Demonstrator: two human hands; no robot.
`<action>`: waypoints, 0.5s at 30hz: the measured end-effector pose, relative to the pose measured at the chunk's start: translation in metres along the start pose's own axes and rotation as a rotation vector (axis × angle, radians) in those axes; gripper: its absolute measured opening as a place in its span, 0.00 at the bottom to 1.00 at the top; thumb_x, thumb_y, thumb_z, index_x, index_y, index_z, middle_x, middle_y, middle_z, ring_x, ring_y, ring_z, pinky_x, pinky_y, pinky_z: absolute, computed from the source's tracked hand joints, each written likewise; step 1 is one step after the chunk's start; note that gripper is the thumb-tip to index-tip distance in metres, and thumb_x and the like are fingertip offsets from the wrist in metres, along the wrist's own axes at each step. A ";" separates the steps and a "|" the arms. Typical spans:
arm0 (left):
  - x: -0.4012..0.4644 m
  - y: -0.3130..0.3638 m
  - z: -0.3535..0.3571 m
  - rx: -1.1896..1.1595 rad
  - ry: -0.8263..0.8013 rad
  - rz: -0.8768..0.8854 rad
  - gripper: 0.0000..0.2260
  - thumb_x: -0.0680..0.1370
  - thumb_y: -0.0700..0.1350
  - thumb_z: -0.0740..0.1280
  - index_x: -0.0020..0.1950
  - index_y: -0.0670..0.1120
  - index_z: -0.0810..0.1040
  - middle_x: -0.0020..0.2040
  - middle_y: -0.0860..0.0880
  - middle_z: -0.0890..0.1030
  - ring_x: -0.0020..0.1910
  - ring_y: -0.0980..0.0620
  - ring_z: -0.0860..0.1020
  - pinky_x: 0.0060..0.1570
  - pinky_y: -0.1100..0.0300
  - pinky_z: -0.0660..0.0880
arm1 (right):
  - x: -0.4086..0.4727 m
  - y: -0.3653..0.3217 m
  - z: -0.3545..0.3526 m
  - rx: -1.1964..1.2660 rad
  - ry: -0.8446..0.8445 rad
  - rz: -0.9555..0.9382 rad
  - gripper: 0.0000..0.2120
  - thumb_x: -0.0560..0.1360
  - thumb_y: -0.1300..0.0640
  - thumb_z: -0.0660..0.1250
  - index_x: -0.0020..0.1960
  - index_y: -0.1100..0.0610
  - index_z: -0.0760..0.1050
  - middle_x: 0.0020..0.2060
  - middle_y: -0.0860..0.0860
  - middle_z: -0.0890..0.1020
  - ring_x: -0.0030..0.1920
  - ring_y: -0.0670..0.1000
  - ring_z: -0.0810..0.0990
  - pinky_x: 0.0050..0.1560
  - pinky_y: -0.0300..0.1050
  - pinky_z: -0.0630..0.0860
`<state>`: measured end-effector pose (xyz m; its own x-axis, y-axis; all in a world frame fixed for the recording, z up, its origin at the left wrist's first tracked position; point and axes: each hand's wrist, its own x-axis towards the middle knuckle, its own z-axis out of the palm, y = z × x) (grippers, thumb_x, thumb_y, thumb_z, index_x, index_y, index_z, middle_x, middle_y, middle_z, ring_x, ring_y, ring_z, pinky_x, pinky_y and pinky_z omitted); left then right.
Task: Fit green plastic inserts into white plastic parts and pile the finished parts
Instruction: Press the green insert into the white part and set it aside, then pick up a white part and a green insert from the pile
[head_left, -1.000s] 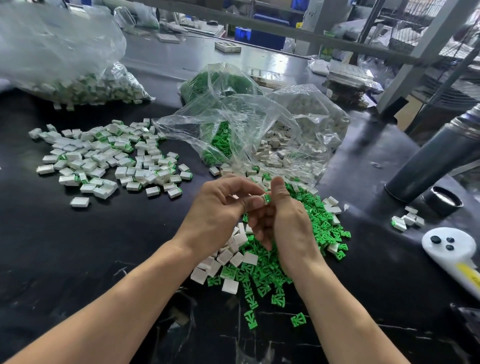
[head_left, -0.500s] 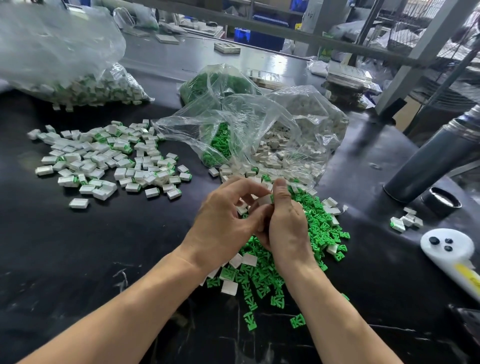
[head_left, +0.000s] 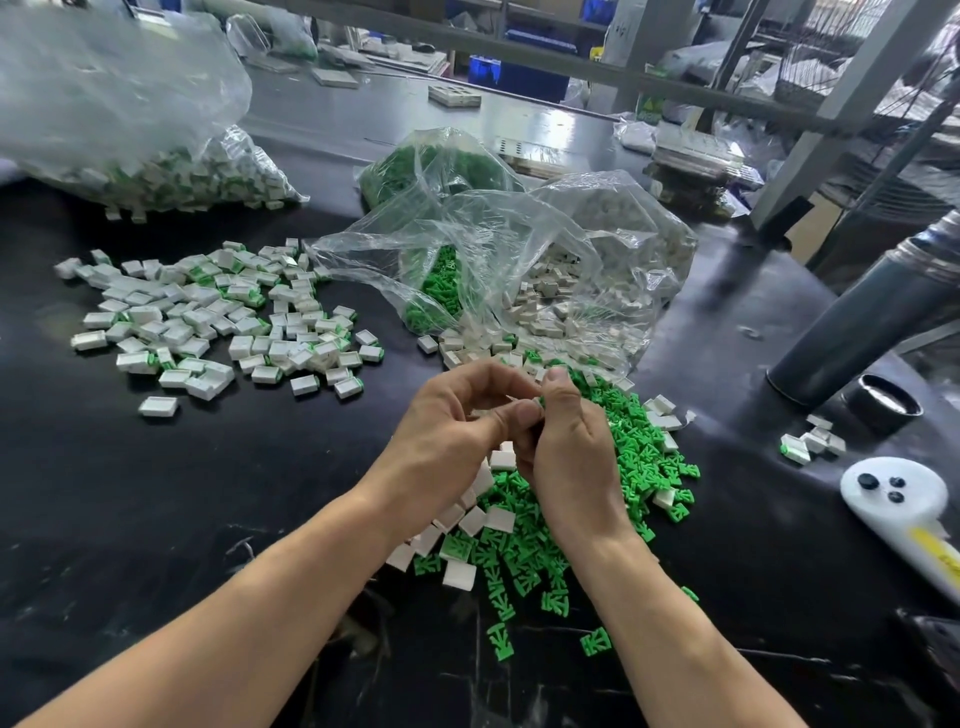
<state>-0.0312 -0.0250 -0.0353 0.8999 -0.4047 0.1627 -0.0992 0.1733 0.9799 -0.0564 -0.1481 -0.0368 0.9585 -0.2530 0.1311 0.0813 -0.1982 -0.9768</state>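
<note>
Pinching together at the middle of the black bench (head_left: 130, 519), the left hand (head_left: 457, 441) and the right hand (head_left: 571, 457) meet fingertip to fingertip over a loose heap of parts. Both have their fingers curled: the left thumb and forefinger close on a small white plastic part (head_left: 535, 404), and the right thumb presses against the same piece, where a speck of green shows at the contact. How far the insert sits in the part cannot be told, since the fingers hide most of it.

Beneath and to the right of the hands lies the heap of green plastic inserts (head_left: 639, 447), with unfitted white parts (head_left: 483, 514) mixed in along its left edge. Two single green inserts lie apart at the near side of the heap.

To the left, well apart from the hands, the pile of finished parts (head_left: 208, 322) spreads over the bench, white blocks with green showing at their ends. Behind the heap, an open clear plastic bag (head_left: 519, 260) spills white and green pieces toward the hands. A larger clear bag of parts (head_left: 156, 156) sits at the far left.

At the right stand a dark grey flask (head_left: 857, 322), its black cap (head_left: 883, 405) just beside it, a small cluster of finished pieces (head_left: 813, 441), and a white handheld controller (head_left: 898, 499).
</note>
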 end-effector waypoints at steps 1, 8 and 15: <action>0.000 0.000 0.000 -0.028 -0.009 -0.003 0.02 0.79 0.36 0.70 0.50 0.41 0.82 0.44 0.42 0.83 0.44 0.48 0.82 0.49 0.57 0.81 | 0.000 0.001 0.000 -0.009 -0.003 -0.012 0.31 0.82 0.38 0.48 0.27 0.44 0.77 0.21 0.41 0.72 0.24 0.41 0.69 0.30 0.39 0.65; -0.001 -0.003 0.002 0.016 0.031 0.016 0.04 0.77 0.42 0.72 0.49 0.42 0.81 0.47 0.36 0.83 0.45 0.47 0.82 0.53 0.49 0.80 | 0.001 0.003 0.002 -0.049 0.014 -0.084 0.32 0.83 0.42 0.47 0.24 0.41 0.76 0.21 0.39 0.75 0.25 0.38 0.73 0.30 0.29 0.68; -0.003 -0.003 0.002 0.074 0.092 0.010 0.01 0.80 0.39 0.71 0.50 0.42 0.82 0.48 0.39 0.84 0.52 0.37 0.82 0.59 0.38 0.79 | 0.002 0.003 0.006 -0.064 0.036 -0.125 0.32 0.83 0.44 0.47 0.26 0.36 0.77 0.22 0.35 0.75 0.26 0.34 0.74 0.30 0.26 0.68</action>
<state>-0.0345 -0.0263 -0.0380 0.9335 -0.3187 0.1644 -0.1364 0.1084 0.9847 -0.0529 -0.1428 -0.0402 0.9316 -0.2558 0.2581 0.1809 -0.2897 -0.9399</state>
